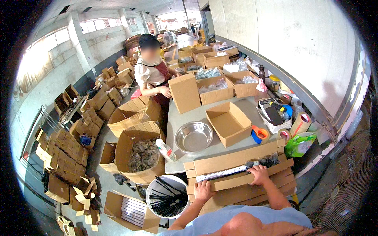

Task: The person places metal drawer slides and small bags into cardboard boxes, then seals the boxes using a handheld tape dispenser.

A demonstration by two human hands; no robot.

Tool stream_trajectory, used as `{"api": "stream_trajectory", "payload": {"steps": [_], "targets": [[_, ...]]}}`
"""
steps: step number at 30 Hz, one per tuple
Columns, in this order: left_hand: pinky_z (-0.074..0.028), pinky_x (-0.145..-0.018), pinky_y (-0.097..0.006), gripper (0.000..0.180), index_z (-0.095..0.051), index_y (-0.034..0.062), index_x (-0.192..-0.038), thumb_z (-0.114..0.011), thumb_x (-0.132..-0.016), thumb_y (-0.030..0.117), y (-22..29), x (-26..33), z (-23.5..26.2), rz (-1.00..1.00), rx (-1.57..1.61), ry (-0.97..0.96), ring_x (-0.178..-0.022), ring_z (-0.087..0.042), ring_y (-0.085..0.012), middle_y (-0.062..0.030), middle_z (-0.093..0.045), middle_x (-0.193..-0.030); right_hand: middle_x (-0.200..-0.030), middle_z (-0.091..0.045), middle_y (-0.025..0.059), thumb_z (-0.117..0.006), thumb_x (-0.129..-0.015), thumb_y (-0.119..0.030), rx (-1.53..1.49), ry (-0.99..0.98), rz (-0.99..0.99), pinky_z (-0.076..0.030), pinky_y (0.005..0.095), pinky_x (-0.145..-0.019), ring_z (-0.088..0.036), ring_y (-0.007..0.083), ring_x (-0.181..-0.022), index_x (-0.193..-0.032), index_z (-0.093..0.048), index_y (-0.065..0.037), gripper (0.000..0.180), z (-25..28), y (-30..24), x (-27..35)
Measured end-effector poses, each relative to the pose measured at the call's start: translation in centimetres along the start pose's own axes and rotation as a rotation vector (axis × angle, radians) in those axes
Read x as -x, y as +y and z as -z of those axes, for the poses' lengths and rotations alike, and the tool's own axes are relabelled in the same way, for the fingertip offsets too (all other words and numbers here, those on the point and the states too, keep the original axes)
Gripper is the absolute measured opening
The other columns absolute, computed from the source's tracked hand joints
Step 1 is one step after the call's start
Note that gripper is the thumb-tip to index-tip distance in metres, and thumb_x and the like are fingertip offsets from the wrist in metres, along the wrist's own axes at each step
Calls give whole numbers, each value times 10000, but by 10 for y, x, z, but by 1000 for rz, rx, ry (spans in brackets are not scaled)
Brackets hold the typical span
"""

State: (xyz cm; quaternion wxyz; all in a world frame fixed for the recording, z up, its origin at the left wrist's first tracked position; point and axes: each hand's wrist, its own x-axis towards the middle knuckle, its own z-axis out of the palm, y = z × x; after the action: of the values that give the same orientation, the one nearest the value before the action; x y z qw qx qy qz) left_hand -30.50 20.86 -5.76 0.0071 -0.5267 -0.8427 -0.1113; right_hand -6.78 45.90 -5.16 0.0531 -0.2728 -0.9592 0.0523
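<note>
Both hands press flat on a stack of folded cardboard boxes (pixel 236 181) at the bench's (pixel 185 118) near edge. Left hand (pixel 203 190) lies on the stack's front flap, fingers spread and gripping nothing. Right hand (pixel 259 174) rests palm down beside a long white metal rail (pixel 221 173) and a bag of dark parts (pixel 264 161), fingers curled loosely. Beyond sit a steel bowl (pixel 193 136) and an open carton (pixel 228 123).
</note>
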Motion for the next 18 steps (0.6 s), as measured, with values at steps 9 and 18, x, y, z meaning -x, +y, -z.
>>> {"api": "stream_trajectory", "payload": {"steps": [9, 18], "targets": [[-353, -908, -453, 584, -574, 144, -1008, -782, -570, 469, 0, -3, -2, -11, 11, 29, -1043, -519, -243, -49, -574, -1026, -1089, -531, -8, -792, -470, -521, 3, 7, -13, -329, 438, -926, -451, 237, -1082, -1117, -594, -283, 717, -1, 1, 0], [-351, -925, -446, 599, -574, 160, -1061, -776, -589, 468, 1, -1, -1, 16, -12, 9, -1063, -516, -236, -44, -578, -1057, -1092, -522, 0, -791, -476, -519, 6, -25, -6, -325, 436, -927, -439, 246, -1092, -1108, -599, -283, 701, 5, -2, 0]]}}
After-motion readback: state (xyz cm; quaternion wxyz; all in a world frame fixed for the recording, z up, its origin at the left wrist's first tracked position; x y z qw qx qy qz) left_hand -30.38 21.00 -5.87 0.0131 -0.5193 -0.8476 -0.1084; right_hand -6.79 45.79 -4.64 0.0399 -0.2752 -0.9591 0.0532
